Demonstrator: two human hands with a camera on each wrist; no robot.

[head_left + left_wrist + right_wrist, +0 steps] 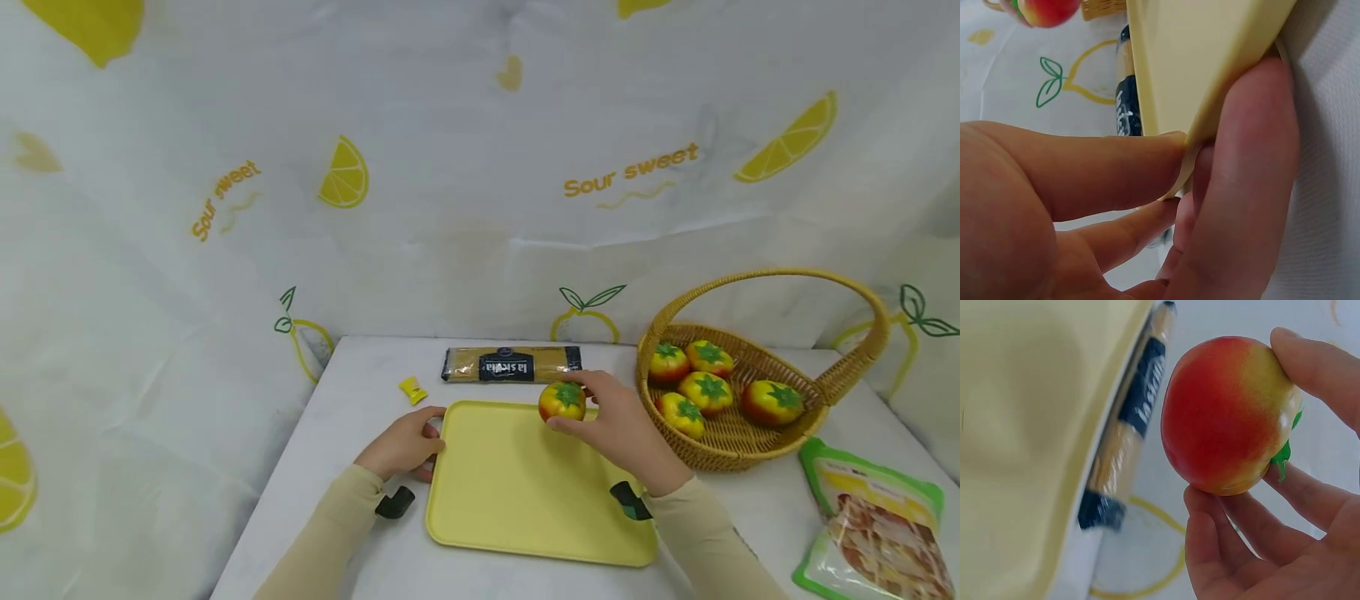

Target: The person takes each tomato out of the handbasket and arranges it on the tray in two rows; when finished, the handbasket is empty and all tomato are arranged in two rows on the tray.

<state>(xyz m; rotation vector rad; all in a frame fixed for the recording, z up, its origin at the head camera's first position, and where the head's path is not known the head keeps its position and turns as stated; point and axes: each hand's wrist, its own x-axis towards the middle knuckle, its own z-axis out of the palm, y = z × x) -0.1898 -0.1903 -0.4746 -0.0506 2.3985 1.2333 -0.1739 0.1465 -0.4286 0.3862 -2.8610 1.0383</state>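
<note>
My right hand (611,425) holds a red-and-yellow toy tomato (562,402) with a green leafy top, above the far right part of a pale yellow tray (517,492). In the right wrist view, the thumb is on one side of the tomato (1229,415) and the fingers are on the other. At the tray's left edge, my left hand (405,443) grips the rim. The left wrist view shows its thumb and fingers on either side of the tray's rim (1235,69). Part of the fingers is hidden behind the tray there.
A wicker basket (731,457) with a tall handle stands at the right, holding several similar tomatoes (705,392). Behind the tray lies a spaghetti packet (512,364). A small yellow wrapped candy (412,389) is at the back left. Near the right edge lies a green-edged food bag (877,525).
</note>
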